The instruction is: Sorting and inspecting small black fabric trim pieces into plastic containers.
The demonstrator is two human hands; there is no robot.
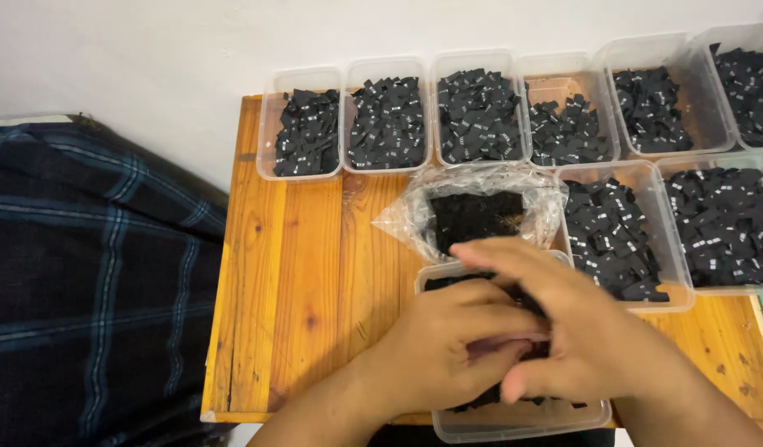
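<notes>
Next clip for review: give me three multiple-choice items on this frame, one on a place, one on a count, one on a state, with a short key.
1. Where does the clear plastic bag of black pieces lie?
A. On the plaid cloth
B. On the wooden table, just beyond the container under the hands
C. Inside the far-left container

2. How many clear containers stand in the back row along the wall?
A. Three
B. Six
C. Nine

3. How are the two hands placed?
A. Together over the nearest container
B. Resting apart on bare wood
C. Lifting the bag

Key:
1 B: the bag sits on the wooden table behind the nearest container.
2 B: six containers line the wall, from the far-left container rightward.
3 A: the left hand and right hand meet over black pieces in that container.
</notes>
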